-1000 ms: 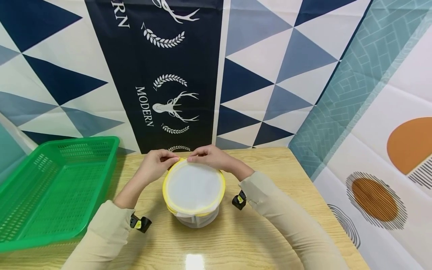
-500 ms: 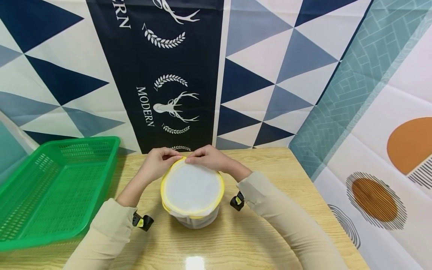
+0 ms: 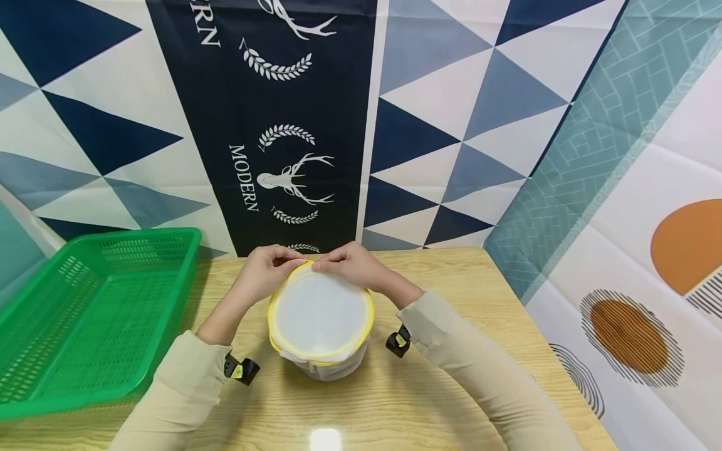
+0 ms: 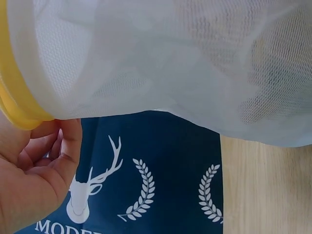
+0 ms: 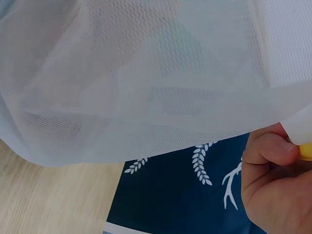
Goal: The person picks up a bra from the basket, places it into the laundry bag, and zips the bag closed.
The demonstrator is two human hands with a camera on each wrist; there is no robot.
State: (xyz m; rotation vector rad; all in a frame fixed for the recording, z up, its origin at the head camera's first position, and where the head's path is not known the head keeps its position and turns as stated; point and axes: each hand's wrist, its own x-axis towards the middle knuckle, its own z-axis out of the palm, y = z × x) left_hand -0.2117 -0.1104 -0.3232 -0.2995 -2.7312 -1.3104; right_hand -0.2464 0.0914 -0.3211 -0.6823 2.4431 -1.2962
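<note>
A round white mesh bag with a yellow rim stands on the table, its pale circular top facing up. At the far edge of that rim, my left hand pinches the yellow trim between thumb and fingers. Close beside it, my right hand pinches the same edge, thumb on top. The left wrist view shows the yellow rim above the curled left fingers, with the mesh side hanging loosely. In the right wrist view, mesh fabric fills the upper part and only a bit of yellow shows at the fingers.
A green perforated plastic basket stands at the left of the wooden table. A patterned cloth wall rises behind the table's far edge, and another patterned wall runs along the right side.
The bag has shifted slightly left, its top tilting a little toward the front. Both hands stay on the far rim with only small movements.
</note>
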